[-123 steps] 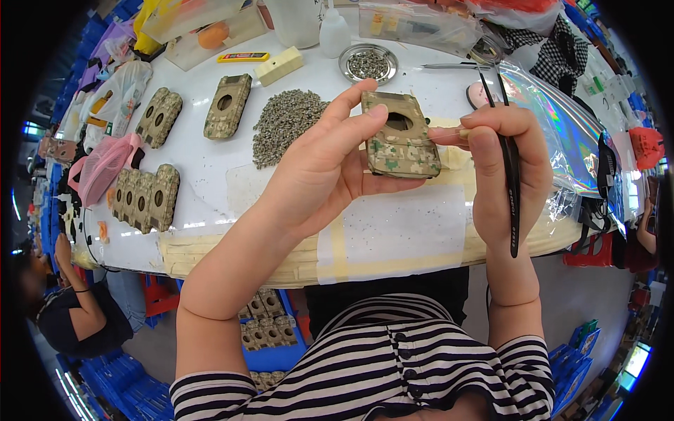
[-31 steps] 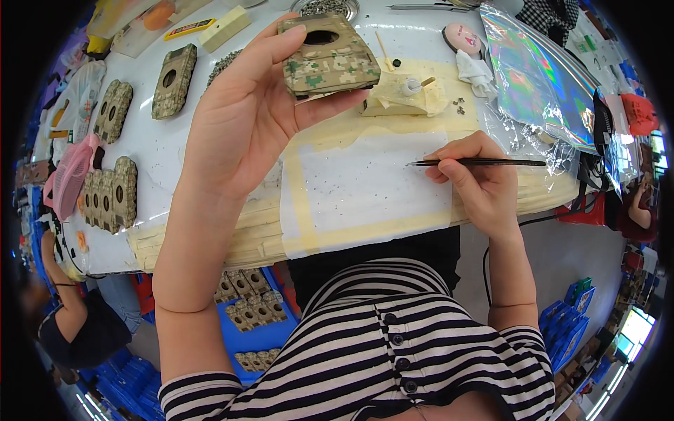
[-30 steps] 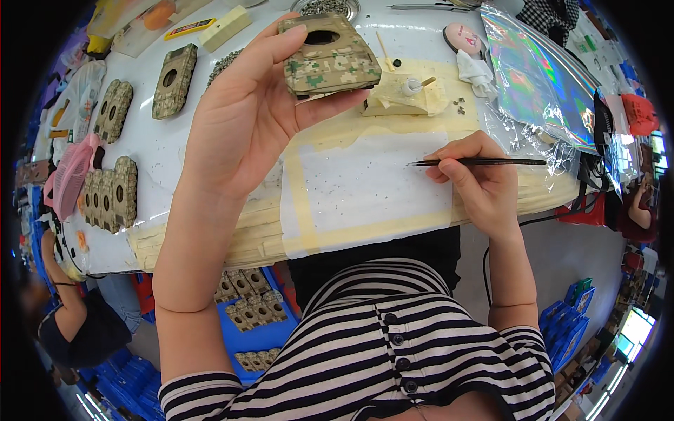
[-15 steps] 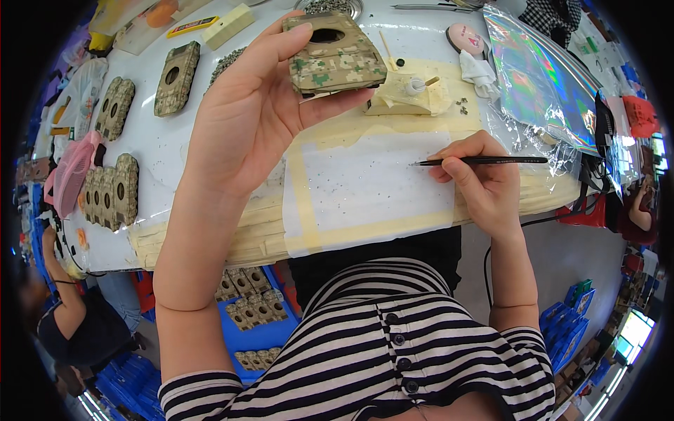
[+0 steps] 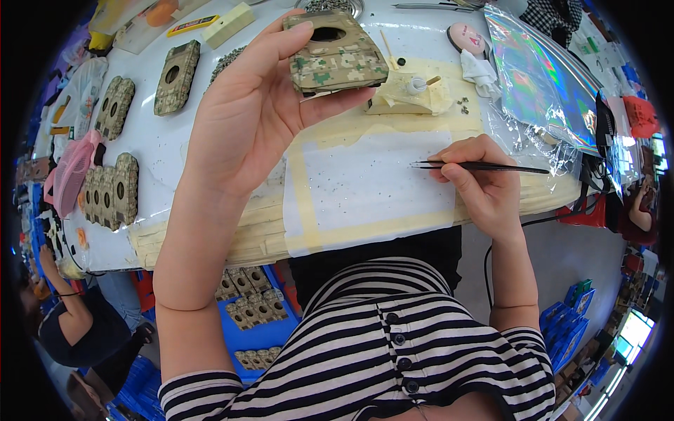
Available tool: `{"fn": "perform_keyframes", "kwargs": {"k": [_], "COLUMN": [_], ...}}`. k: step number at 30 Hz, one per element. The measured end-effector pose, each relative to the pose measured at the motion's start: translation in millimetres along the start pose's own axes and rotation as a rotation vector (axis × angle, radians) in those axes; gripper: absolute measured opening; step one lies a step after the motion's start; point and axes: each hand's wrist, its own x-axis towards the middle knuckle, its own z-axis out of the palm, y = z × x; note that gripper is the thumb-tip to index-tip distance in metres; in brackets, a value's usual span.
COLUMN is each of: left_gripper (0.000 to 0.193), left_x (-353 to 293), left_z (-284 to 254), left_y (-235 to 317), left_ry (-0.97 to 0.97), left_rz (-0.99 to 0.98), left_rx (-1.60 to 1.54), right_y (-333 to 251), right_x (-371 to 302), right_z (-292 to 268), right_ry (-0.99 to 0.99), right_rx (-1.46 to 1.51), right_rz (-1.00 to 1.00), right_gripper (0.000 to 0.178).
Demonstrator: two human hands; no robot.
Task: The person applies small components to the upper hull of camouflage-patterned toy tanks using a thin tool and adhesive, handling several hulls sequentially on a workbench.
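My left hand [image 5: 246, 116] is raised over the table, its thumb and fingers gripping a camouflage model tank hull [image 5: 337, 59] by its sides. A dark oval hole shows in the hull's upper face. Lower and to the right, my right hand [image 5: 484, 179] pinches black tweezers [image 5: 498, 167], their fine tips pointing left above a white sheet [image 5: 379, 203]. Tiny specks are scattered over that sheet; whether the tips hold one is too small to tell. Beyond the sheet, a small white bottle [image 5: 416, 85] stands in a cream-coloured taped block [image 5: 400, 107].
More camouflage hulls [image 5: 177, 77] stand on the left, several in a row near a pink mesh item [image 5: 74, 175]. A shiny iridescent film [image 5: 540, 84] covers the right side. Below the table edge, a blue tray [image 5: 260, 333] holds more hulls. Another person [image 5: 77, 316] sits at lower left.
The tweezers have turned slightly in my right hand, their rear end dipping a little. The hull has barely shifted. At lower left, the other person's arm and body have moved.
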Motion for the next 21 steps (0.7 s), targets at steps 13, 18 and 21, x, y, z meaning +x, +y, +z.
{"fn": "perform_keyframes", "kwargs": {"k": [13, 18, 21], "left_gripper": [0.048, 0.067, 0.068], "left_x": [-0.6, -4.4, -5.2], "left_z": [2.2, 16.1, 17.3], "left_y": [-0.2, 4.3, 0.8], "left_ry": [0.049, 0.114, 0.096], "left_rz": [-0.008, -0.022, 0.038], "left_rx": [0.01, -0.043, 0.047], "right_y": [2.3, 2.1, 3.1], "right_x": [-0.7, 0.2, -0.2], "right_z": [-0.9, -1.5, -1.9], "right_ry": [-0.03, -0.046, -0.04], "right_rx": [-0.109, -0.163, -0.156], "right_rz": [-0.141, -0.207, -0.229], "right_gripper": [0.009, 0.009, 0.009]}}
